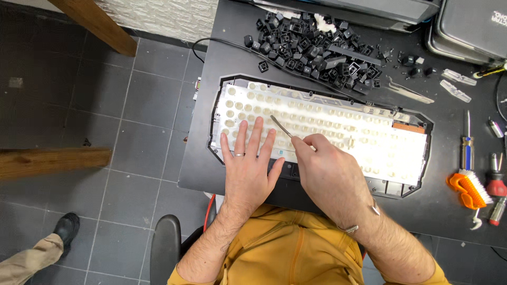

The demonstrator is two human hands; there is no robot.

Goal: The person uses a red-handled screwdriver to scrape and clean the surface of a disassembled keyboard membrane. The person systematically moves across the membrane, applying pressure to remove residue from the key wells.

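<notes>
Fingers, left hand [248,169]: spread flat and pressed on the near-left part of the membrane sheet [317,132], ring on one finger; keep them splayed so the sheet cannot lift or slide.
Fingers, right hand [322,169]: pinched together on the handle of the thin metal tool [281,126], its tip resting among the rubber domes just beyond your left fingertips. Hold the blade low and nearly flat, and work with light pressure so the domes are not torn.
Keyboard housing [222,89]: black, lying across the dark table [211,169] directly before you, white domed sheet seated inside it.
Orange brush [467,190], red-handled screwdriver [496,182], blue-handled screwdriver [467,145]: to your right, well apart from both hands.
Keycap heap [317,53]: black, loose, beyond the housing at the far edge; keep your sleeves off it.
</notes>
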